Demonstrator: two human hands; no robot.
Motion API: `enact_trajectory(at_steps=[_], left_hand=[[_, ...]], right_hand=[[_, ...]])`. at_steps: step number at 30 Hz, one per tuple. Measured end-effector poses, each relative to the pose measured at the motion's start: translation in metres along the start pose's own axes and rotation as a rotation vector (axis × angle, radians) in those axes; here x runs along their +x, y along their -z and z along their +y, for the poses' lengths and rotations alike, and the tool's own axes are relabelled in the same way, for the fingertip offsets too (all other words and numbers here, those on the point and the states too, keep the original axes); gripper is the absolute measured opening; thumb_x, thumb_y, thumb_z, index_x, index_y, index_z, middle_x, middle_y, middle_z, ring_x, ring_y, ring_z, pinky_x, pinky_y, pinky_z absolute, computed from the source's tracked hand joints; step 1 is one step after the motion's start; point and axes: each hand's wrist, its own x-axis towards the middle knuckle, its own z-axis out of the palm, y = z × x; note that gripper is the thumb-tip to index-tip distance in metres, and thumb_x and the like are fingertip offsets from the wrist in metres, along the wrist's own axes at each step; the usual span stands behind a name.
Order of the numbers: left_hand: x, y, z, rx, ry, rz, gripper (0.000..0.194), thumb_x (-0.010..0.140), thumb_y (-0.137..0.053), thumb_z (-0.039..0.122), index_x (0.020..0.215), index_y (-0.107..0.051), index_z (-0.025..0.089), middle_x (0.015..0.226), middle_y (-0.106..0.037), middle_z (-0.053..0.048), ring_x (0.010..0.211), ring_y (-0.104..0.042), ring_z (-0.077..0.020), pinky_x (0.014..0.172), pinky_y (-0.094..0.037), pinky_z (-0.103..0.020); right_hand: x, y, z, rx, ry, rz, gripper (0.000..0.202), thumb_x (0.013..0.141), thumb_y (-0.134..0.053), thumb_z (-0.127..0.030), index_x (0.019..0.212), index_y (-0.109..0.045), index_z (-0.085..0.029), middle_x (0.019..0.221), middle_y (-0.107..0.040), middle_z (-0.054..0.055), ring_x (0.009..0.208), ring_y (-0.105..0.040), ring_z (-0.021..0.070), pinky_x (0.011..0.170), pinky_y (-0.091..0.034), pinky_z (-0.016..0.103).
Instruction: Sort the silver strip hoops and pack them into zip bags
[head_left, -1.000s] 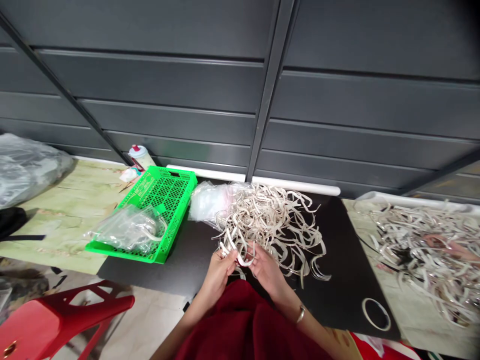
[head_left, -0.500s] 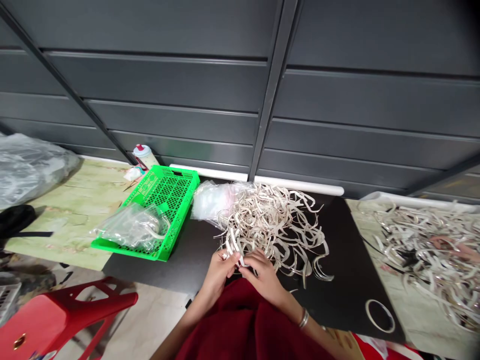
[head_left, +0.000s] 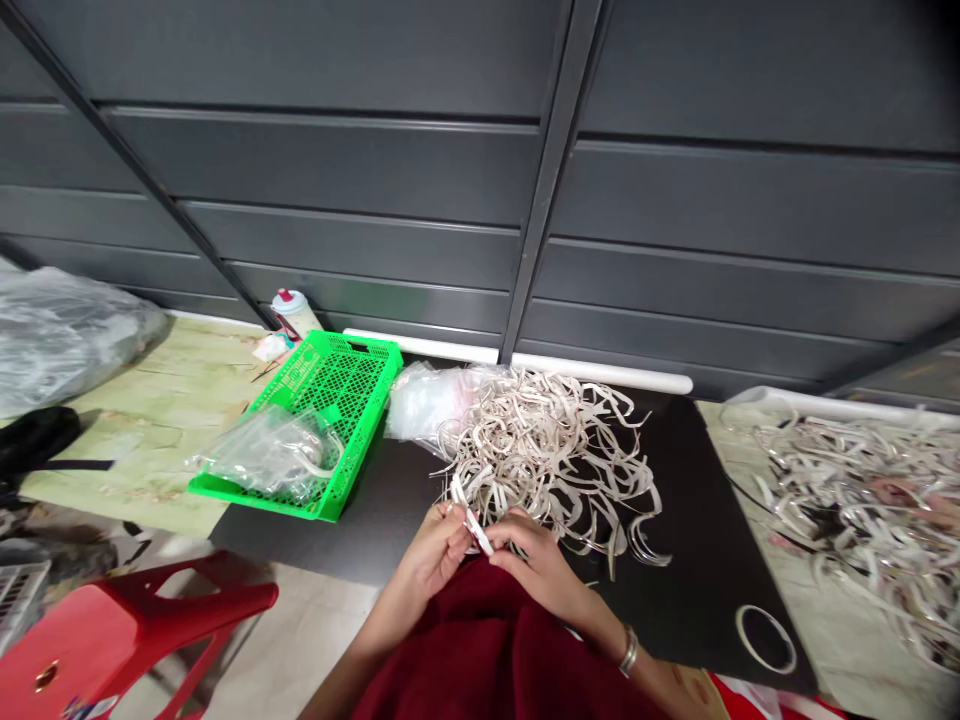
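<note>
Close to my body, a narrow white strip (head_left: pixel 475 528) slants between my two hands. My left hand (head_left: pixel 435 550) has its fingers closed on the strip from the left side. From the right, my right hand (head_left: pixel 536 560) pinches it near its lower end; the fingertips are partly hidden. Just beyond the hands lies a tangled pile of curved whitish strips (head_left: pixel 555 430) on the black board (head_left: pixel 697 540). Clear plastic bags (head_left: pixel 424 400) lie against the pile's left edge.
A green crate (head_left: pixel 367 400) at the left holds a filled clear bag (head_left: pixel 274 455). Behind it stands a bottle (head_left: pixel 298 312). A white ring (head_left: pixel 765 640) lies front right. More strips (head_left: pixel 885 520) cover the right table. A red stool (head_left: pixel 112 640) stands lower left.
The white strip between my hands has turned and now slants down toward the right hand. My hands have shifted slightly apart. The whole view has moved a little.
</note>
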Motion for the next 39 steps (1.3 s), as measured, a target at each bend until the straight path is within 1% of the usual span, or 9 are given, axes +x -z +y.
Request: enact_trajectory(at_steps=[4, 6, 9, 16, 20, 22, 25, 35, 39], left_hand=[[-0.002, 0.001, -0.002, -0.015, 0.033, -0.002, 0.044, 0.05, -0.086, 0.041, 0.058, -0.052, 0.015, 0.043, -0.04, 0.009, 0.04, -0.032, -0.0028, 0.043, -0.035, -0.015], [-0.003, 0.001, -0.001, -0.025, 0.043, 0.003, 0.042, 0.051, -0.086, 0.039, 0.058, -0.053, 0.015, 0.045, -0.042, 0.009, 0.041, -0.035, -0.0028, 0.045, -0.036, -0.015], [-0.002, -0.001, 0.0, -0.017, 0.032, -0.002, 0.041, 0.053, -0.085, 0.039, 0.057, -0.053, 0.014, 0.045, -0.04, 0.009, 0.041, -0.033, -0.0023, 0.044, -0.034, -0.015], [0.0, -0.002, -0.004, 0.009, -0.019, -0.009, 0.042, 0.056, -0.083, 0.043, 0.056, -0.054, 0.013, 0.042, -0.033, 0.01, 0.04, -0.024, -0.0023, 0.041, -0.026, -0.016], [-0.002, -0.005, -0.005, 0.058, -0.157, -0.022, 0.041, 0.07, -0.07, 0.052, 0.07, -0.064, 0.011, 0.049, -0.041, 0.006, 0.047, -0.034, -0.0062, 0.049, -0.031, -0.019], [-0.003, -0.008, -0.003, 0.104, -0.2, -0.043, 0.044, 0.075, -0.063, 0.054, 0.082, -0.069, 0.011, 0.051, -0.044, 0.004, 0.05, -0.037, -0.0084, 0.052, -0.033, -0.022], [-0.007, -0.013, -0.002, 0.179, -0.218, -0.071, 0.04, 0.077, -0.063, 0.047, 0.094, -0.071, 0.012, 0.055, -0.049, 0.002, 0.056, -0.043, -0.0119, 0.06, -0.036, -0.025], [-0.008, -0.009, -0.009, 0.421, -0.278, -0.088, 0.031, 0.076, -0.066, 0.042, 0.093, -0.072, 0.017, 0.09, -0.069, -0.007, 0.086, -0.057, -0.0219, 0.09, -0.038, -0.035], [-0.006, -0.005, -0.008, 0.486, -0.29, -0.058, 0.033, 0.074, -0.067, 0.043, 0.092, -0.074, 0.017, 0.086, -0.072, -0.007, 0.084, -0.06, -0.0229, 0.088, -0.041, -0.035]], right_hand=[[-0.003, -0.008, 0.004, -0.112, 0.01, 0.08, 0.02, 0.085, -0.057, -0.016, 0.103, -0.058, -0.024, 0.092, -0.058, 0.003, 0.088, -0.055, 0.018, 0.082, -0.046, 0.033], [-0.002, -0.008, 0.005, -0.236, 0.08, 0.11, 0.016, 0.087, -0.055, -0.017, 0.1, -0.06, -0.024, 0.099, -0.057, 0.005, 0.095, -0.053, 0.0203, 0.086, -0.044, 0.037], [0.001, -0.005, 0.004, -0.336, 0.166, 0.096, 0.01, 0.089, -0.053, -0.017, 0.089, -0.06, -0.023, 0.097, -0.061, 0.004, 0.1, -0.053, 0.0218, 0.094, -0.037, 0.043], [-0.001, -0.007, 0.003, -0.364, 0.162, 0.047, 0.007, 0.09, -0.053, -0.02, 0.091, -0.06, -0.022, 0.088, -0.067, 0.003, 0.09, -0.059, 0.0202, 0.102, -0.027, 0.049], [-0.002, -0.008, 0.006, -0.209, 0.051, 0.159, 0.016, 0.091, -0.05, -0.02, 0.081, -0.062, -0.022, 0.075, -0.065, 0.001, 0.075, -0.059, 0.0171, 0.096, -0.036, 0.043], [-0.002, -0.006, 0.006, -0.042, -0.049, 0.227, 0.016, 0.089, -0.051, -0.023, 0.079, -0.063, -0.021, 0.075, -0.065, 0.002, 0.072, -0.06, 0.0169, 0.082, -0.045, 0.034], [0.0, -0.003, 0.005, 0.17, -0.139, 0.267, 0.016, 0.087, -0.052, -0.025, 0.078, -0.065, -0.021, 0.074, -0.066, 0.001, 0.069, -0.06, 0.0164, 0.065, -0.046, 0.026], [0.005, -0.013, -0.004, 0.171, -0.084, 0.253, 0.017, 0.087, -0.053, -0.021, 0.079, -0.067, -0.022, 0.083, -0.062, 0.002, 0.08, -0.06, 0.016, 0.074, -0.045, 0.027], [0.005, -0.014, 0.002, 0.179, -0.104, 0.294, 0.018, 0.087, -0.052, -0.022, 0.079, -0.067, -0.023, 0.083, -0.062, 0.002, 0.08, -0.06, 0.0163, 0.074, -0.046, 0.027]])
